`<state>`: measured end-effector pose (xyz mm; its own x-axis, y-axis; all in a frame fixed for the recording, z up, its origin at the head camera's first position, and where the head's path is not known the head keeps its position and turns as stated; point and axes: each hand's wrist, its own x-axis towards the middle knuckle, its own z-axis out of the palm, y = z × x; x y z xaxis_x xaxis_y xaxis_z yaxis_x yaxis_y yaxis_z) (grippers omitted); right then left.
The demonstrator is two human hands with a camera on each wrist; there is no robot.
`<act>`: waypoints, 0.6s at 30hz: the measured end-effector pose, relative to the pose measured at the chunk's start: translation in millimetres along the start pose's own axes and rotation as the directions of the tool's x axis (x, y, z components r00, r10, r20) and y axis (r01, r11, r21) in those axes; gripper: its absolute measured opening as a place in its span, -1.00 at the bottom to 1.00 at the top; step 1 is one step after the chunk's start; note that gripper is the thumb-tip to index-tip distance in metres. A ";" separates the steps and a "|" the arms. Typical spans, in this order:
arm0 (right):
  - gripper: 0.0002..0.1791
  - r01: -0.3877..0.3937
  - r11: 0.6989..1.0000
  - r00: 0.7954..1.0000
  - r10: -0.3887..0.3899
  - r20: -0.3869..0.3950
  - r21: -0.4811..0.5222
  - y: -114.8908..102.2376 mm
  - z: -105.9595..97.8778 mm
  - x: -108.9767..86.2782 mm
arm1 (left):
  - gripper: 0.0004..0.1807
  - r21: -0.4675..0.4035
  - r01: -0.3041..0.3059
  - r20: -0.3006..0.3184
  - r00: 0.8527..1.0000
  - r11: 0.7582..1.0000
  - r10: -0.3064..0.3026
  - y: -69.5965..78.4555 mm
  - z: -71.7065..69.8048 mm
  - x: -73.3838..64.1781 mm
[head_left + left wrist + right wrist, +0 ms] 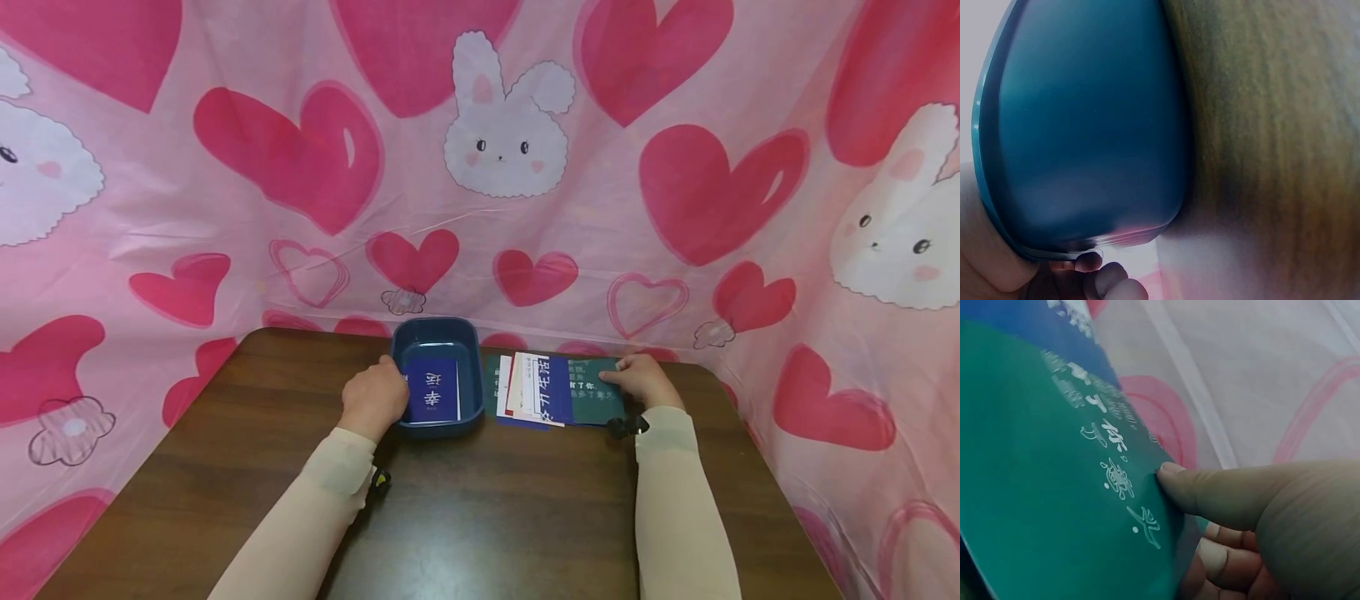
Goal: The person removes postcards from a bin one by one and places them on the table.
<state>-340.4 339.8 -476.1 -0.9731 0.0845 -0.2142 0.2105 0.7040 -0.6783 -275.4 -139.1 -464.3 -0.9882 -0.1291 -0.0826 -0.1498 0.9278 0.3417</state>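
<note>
A dark blue-teal plastic bin stands near the back of the table, with a blue card bearing white characters inside. My left hand grips the bin's left rim; in the left wrist view the thumb side and curled fingers sit around the edge of the bin. To the right of the bin, several overlapping cards form a row. My right hand pinches the right end of a green card with white writing. In the right wrist view the thumb lies on top of that green card, fingers beneath.
The brown wooden table carries the bin and cards. Right behind its far edge hangs a pink curtain with hearts and rabbits, which also runs along both sides.
</note>
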 end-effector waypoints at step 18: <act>-0.54 -0.045 0.980 0.998 0.037 -0.043 -0.194 -5.8 7.3 8.4 | -0.41 0.000 0.007 0.001 1.000 1.000 -0.007 -0.6 -0.1 0.9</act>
<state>-349.1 331.3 -479.1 -0.9678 0.1409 -0.2087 0.2317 0.8227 -0.5191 -276.2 -139.8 -464.5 -0.9871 -0.1349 -0.0860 -0.1564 0.9271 0.3407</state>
